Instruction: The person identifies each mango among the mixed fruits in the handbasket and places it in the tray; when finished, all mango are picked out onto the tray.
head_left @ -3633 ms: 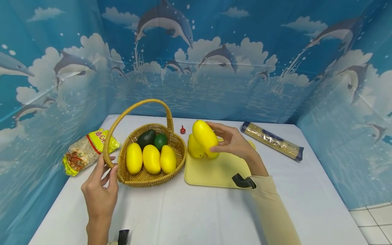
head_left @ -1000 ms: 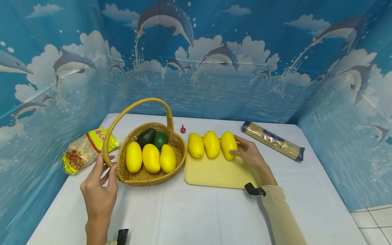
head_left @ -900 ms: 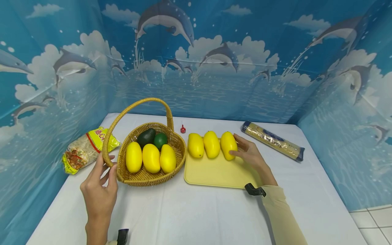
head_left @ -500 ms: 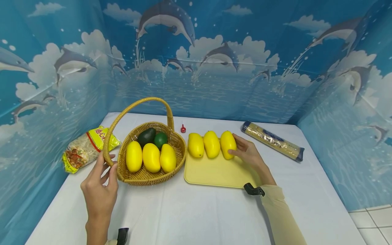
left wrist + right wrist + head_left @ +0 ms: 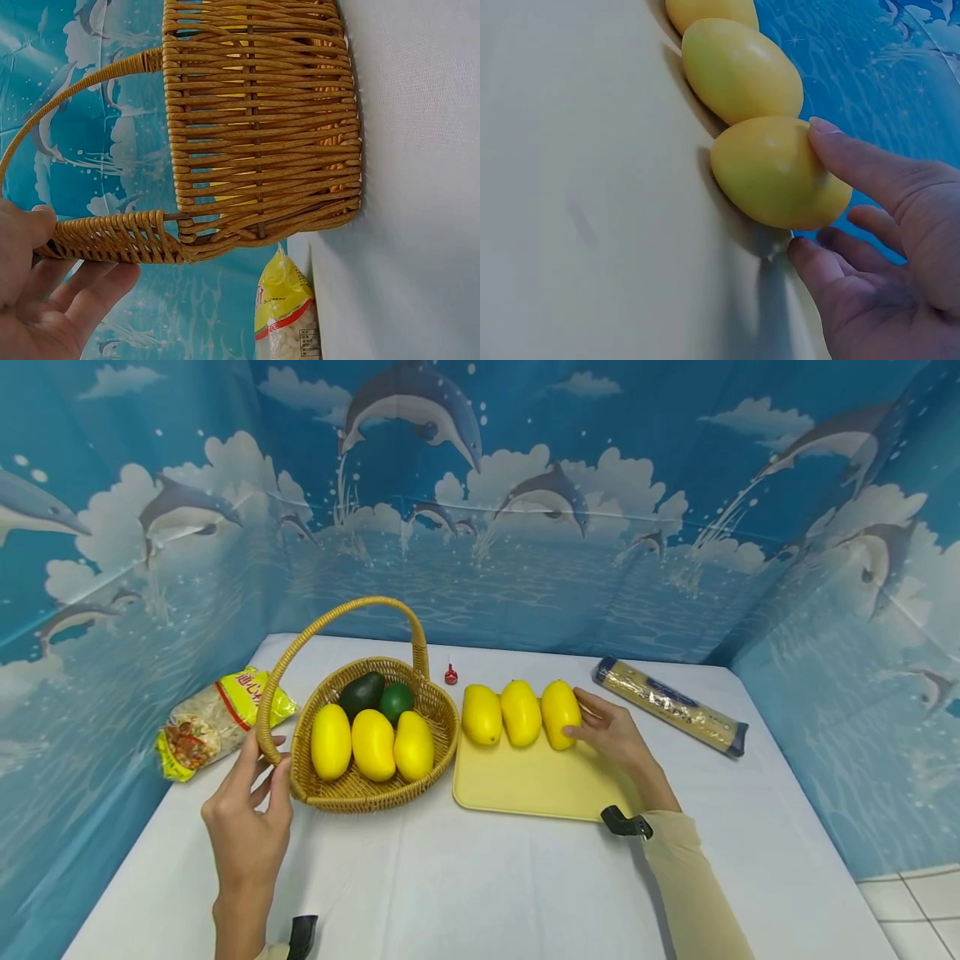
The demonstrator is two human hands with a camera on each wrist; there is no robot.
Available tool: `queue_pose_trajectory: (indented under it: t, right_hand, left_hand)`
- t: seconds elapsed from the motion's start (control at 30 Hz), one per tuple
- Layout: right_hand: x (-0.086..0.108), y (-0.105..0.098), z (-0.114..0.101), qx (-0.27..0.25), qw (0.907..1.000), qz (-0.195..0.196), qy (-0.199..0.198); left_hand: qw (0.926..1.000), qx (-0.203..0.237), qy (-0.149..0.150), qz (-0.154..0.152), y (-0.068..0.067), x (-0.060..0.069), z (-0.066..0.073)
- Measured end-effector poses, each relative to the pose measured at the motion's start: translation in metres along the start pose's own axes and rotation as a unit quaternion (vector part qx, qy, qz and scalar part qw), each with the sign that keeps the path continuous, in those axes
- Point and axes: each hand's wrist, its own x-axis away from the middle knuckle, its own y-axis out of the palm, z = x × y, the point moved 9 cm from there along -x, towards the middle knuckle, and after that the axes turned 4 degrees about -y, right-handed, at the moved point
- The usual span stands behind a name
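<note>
My left hand (image 5: 247,822) holds the lower left end of the arched handle (image 5: 360,602) of a wicker basket (image 5: 345,803). In the left wrist view the thumb lies on the wicker, with the fingers beneath. Three yellow mangoes (image 5: 372,745) lie in the basket before a dark avocado (image 5: 362,694) and a round green fruit (image 5: 396,702). On a yellow tray (image 5: 532,785), three more mangoes stand in a row along the far side. My right hand (image 5: 615,739) holds the rightmost mango (image 5: 558,714) between thumb and fingers; the right wrist view shows the thumb on its skin (image 5: 772,172).
A bag of dry food (image 5: 217,722) lies left of the basket. Behind, between basket and tray, sits a small red object (image 5: 451,675). A long gold packet (image 5: 667,706) lies at the back right. Dolphin-print curtains (image 5: 525,585) enclose the white table (image 5: 465,885).
The right hand has carried a mango from above the tray's left part to the right and set it down at the row's end. Over the last second both hands stay almost still.
</note>
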Motion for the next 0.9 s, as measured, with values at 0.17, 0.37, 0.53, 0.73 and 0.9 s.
queue_pose_trajectory:
  t: [0.17,0.37,0.53,0.73,0.9]
  right_hand:
    - [0.0033,-0.0023,0.0025,-0.014,0.9999,-0.005,0.006]
    - [0.0075,-0.0030,0.0028,-0.003,0.9998,-0.017,0.007]
    - [0.0082,-0.0036,0.0016,-0.001,0.9998,-0.019,0.002]
    - [0.0057,0.0011,0.0006,-0.002,0.9994,-0.030,-0.013]
    - [0.0049,0.0057,0.0016,0.007,0.9992,-0.036,-0.014]
  left_hand:
    - [1.0000,0.000,-0.002,0.000,0.0001,0.0007,-0.0011]
    - [1.0000,0.004,-0.001,0.001,-0.0005,0.0003,0.0000]
    - [0.9999,0.014,0.004,0.002,0.0003,-0.0009,0.0025]
    - [0.9999,0.013,0.004,0.003,0.0002,-0.0012,0.0016]
    - [1.0000,0.007,-0.001,-0.001,0.0005,-0.0001,0.0001]
